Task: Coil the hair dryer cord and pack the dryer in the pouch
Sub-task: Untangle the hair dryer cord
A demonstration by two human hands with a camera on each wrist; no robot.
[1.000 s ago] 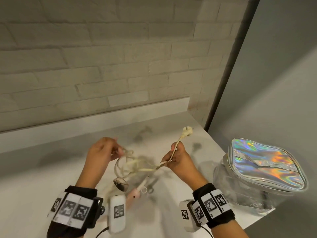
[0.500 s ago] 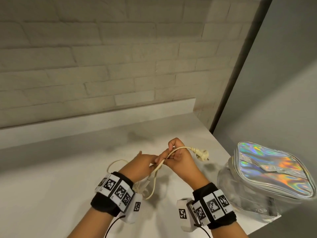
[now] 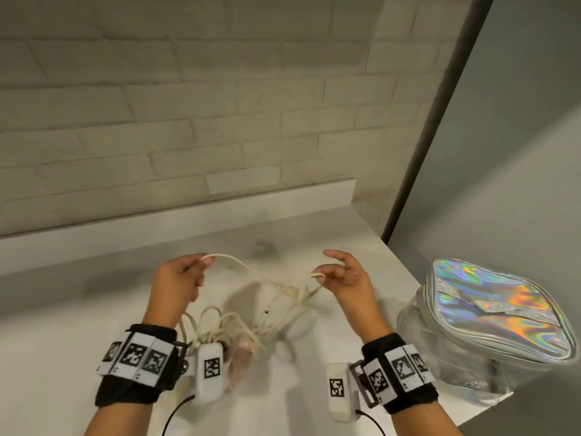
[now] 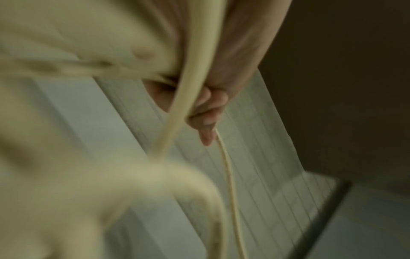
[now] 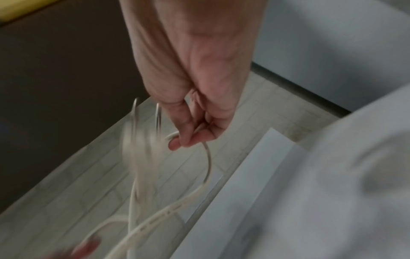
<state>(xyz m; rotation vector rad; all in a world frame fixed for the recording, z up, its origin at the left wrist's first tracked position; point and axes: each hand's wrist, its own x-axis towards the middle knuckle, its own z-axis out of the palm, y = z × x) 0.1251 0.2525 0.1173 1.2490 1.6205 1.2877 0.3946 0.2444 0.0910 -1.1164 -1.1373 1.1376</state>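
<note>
A cream cord (image 3: 251,275) stretches between my two hands above the white counter, crossing in a knot-like tangle between them. My left hand (image 3: 179,278) pinches one stretch of it (image 4: 224,157) at the fingertips. My right hand (image 3: 342,275) pinches another loop (image 5: 206,157) between thumb and finger, its other fingers spread. More loops hang below my left wrist, where the pink dryer (image 3: 240,361) lies partly hidden behind the wrist camera. The holographic pouch (image 3: 496,313) stands at the counter's right end, lid down.
The white counter (image 3: 78,325) runs along a pale brick wall (image 3: 188,121) with a low ledge at its back. Its right edge drops off just beyond the pouch, beside a dark vertical post (image 3: 434,121).
My hands were together on the cord half a second ago; they have moved apart, pulling the cord taut between them. The plug is no longer in sight beside my right hand.
</note>
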